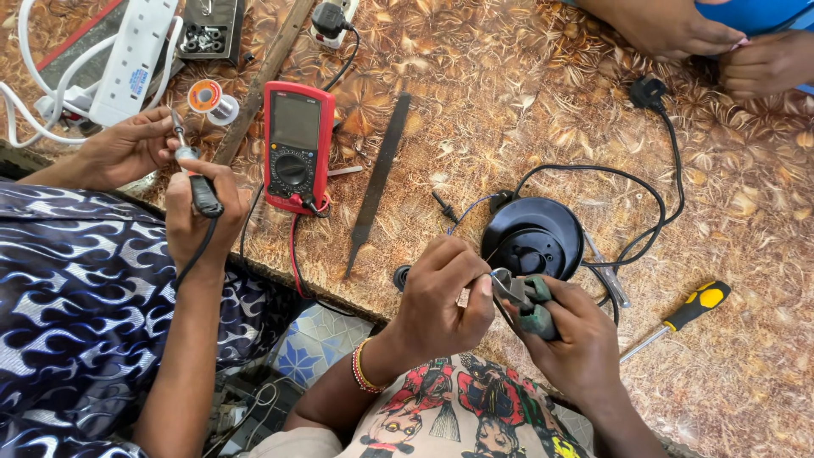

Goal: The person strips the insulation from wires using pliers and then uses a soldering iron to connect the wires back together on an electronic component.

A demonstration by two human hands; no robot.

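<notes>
One red multimeter (297, 157), one soldering iron (197, 182), one solder spool (209, 98), one flat black file (380, 180), one yellow-handled screwdriver (678, 318), one white power strip (136, 58), one pair of green-handled pliers (527, 303), one round black appliance base (532, 239), six hands.

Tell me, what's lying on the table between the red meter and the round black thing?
In the head view, a long dark flat file lies slanted between the red meter and the round black base, with a small black probe tip nearer the base.

We are looking almost straight down from one head-worn camera, close above our own hands, facing the brown leaf-patterned table (526, 102), with its far edge reaching the frame's top
</notes>
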